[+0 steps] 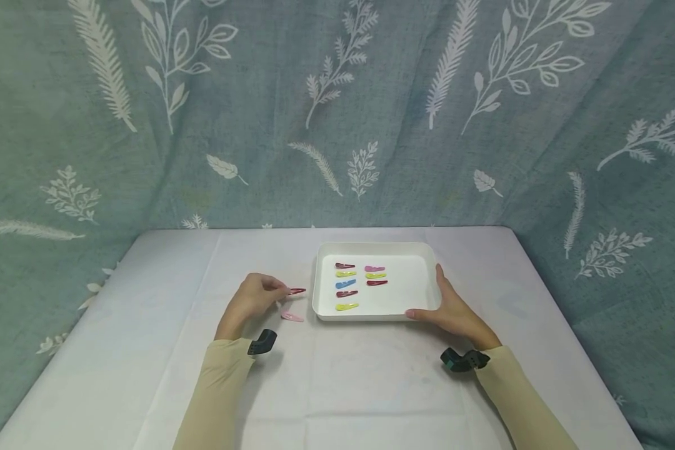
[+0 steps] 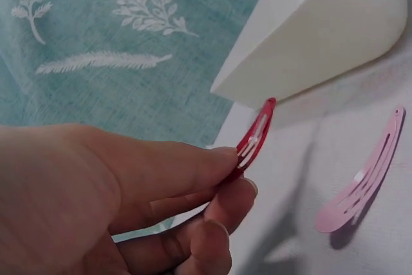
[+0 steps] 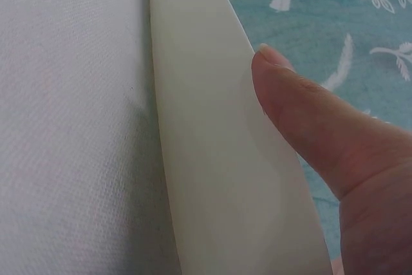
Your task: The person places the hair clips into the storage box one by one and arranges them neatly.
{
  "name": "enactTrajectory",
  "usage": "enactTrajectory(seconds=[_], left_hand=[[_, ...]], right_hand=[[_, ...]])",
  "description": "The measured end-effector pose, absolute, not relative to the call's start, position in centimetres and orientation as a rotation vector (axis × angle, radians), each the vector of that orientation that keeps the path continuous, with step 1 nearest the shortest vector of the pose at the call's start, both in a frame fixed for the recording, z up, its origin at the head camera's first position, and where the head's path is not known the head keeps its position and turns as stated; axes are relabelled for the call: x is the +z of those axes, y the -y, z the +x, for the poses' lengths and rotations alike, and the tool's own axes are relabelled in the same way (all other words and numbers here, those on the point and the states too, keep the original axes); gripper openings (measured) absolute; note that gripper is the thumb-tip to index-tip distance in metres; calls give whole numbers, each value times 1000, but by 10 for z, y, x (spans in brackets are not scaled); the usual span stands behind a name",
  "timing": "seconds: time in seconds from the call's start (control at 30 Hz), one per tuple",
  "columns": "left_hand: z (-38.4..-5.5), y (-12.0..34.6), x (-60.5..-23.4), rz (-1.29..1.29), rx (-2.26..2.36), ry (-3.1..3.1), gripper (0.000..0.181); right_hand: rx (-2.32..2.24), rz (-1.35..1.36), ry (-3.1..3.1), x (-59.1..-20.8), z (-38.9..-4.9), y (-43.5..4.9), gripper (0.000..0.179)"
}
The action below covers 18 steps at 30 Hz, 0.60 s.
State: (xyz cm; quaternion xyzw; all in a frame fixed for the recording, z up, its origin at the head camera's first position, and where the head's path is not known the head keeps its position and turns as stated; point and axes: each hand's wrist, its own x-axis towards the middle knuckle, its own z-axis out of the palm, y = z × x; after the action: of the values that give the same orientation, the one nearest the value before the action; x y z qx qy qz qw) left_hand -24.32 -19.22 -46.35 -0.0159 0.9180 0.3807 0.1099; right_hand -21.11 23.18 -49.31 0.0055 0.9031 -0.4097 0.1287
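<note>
My left hand (image 1: 257,297) pinches a red snap hair clip (image 2: 256,134) between thumb and fingers, just left of the tray and above the tablecloth. Nearer to me, a pale pink hair clip (image 1: 292,317) lies on the cloth by that hand. My right hand (image 1: 454,314) holds the near right corner of a white tray (image 1: 410,294), thumb at the front rim and fingers along the right side. Inside the tray, several hair clips lie in two columns: the left one includes a blue clip (image 1: 345,284), and the right one starts with a pink clip (image 1: 374,269).
A white cloth (image 1: 371,387) covers the table under both arms. Behind it and at the sides hangs a blue-green curtain (image 1: 259,112) with white leaf prints. Each wrist wears a dark camera mount, seen at the left wrist mount (image 1: 262,342).
</note>
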Motion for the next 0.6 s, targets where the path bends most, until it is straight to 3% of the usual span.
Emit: enactTrajectory(seconds=[0.6], left_hand=[[-243, 191, -454, -91, 1362, -2588, 30]], right_hand=[[-1211, 8, -2617, -490, -210, -230, 142]])
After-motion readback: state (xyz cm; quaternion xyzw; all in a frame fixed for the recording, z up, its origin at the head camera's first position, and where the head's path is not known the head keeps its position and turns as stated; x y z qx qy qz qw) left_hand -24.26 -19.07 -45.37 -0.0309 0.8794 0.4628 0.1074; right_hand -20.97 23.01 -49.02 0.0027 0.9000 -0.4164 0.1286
